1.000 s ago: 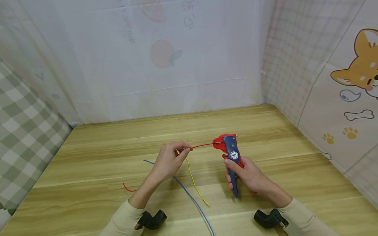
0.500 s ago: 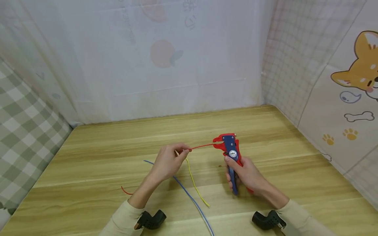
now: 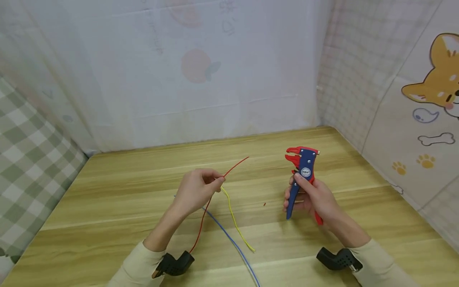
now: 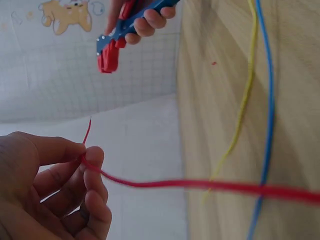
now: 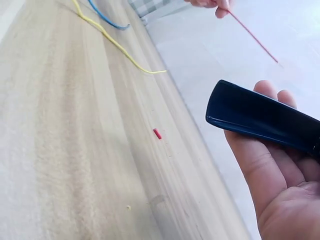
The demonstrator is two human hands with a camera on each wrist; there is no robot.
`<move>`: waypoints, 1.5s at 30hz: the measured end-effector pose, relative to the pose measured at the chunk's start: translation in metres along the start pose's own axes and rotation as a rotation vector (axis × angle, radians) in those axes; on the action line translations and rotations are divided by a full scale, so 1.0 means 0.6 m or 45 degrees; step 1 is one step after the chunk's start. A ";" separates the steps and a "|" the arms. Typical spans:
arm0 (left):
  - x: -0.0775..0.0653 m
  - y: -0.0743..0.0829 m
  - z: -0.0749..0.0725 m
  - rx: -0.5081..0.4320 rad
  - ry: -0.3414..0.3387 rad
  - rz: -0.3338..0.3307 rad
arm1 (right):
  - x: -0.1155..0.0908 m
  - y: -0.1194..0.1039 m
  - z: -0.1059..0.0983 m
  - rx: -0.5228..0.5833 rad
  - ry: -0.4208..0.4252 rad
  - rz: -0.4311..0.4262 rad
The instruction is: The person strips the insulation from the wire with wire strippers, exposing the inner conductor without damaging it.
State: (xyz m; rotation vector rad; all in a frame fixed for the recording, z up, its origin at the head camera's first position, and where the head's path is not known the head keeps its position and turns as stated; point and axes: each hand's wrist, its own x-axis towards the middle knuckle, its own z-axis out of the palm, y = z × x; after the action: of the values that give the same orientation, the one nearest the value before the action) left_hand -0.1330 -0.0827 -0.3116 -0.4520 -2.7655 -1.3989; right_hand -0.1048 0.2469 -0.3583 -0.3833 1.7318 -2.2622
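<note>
My left hand (image 3: 197, 190) pinches a thin red wire (image 3: 236, 164) between thumb and forefinger above the table. One end sticks up to the right; its very tip looks thinner and bare in the left wrist view. The other end hangs down past the left wrist. My right hand (image 3: 320, 199) grips a wire stripper (image 3: 306, 159) with blue and red handles, its red jaws apart and with nothing between them. A short red piece of insulation (image 5: 157, 134) lies on the table between the hands.
A yellow wire (image 3: 234, 217) and a blue wire (image 3: 229, 237) lie on the wooden table (image 3: 118, 191), partly behind the left hand. A white curtain (image 3: 143, 79) hangs along the back, with a patterned one (image 3: 391, 99) on the right.
The stripper's jaws have parted, and the red wire's end has come out of them. A red bit of insulation has dropped to the table. The stripper has moved right and up, away from the wire.
</note>
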 end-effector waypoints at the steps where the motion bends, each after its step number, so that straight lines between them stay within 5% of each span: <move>1: 0.002 0.007 -0.004 -0.014 -0.023 0.015 | 0.000 -0.002 -0.002 0.012 0.008 -0.004; 6: 0.018 0.050 -0.017 -0.212 -0.203 -0.018 | 0.002 -0.008 -0.007 0.014 0.032 0.005; 10: 0.034 0.063 0.006 -0.482 -0.421 -0.091 | 0.005 -0.008 -0.008 0.001 0.025 0.004; 14: 0.042 0.041 0.053 -0.722 -0.581 -0.213 | 0.009 -0.003 -0.003 -0.045 0.046 0.015; 19: 0.048 -0.005 0.101 -0.842 -0.589 -0.355 | 0.014 0.002 0.006 -0.133 0.103 0.057; 25: 0.042 -0.036 0.126 -0.753 -0.600 -0.414 | 0.016 0.004 0.010 -0.184 0.101 0.077; 34: 0.029 -0.039 0.140 -0.510 -0.595 -0.411 | 0.012 0.005 0.013 -0.219 0.129 0.119; 45: 0.032 -0.040 0.123 -0.343 -0.538 -0.380 | 0.009 0.009 0.008 -0.202 0.150 0.145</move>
State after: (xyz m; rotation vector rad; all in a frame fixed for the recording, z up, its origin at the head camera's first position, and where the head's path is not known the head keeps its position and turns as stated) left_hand -0.1485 -0.0328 -0.3724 -0.3888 -3.0816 -1.9661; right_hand -0.1078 0.2395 -0.3621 -0.1807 1.9467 -2.1133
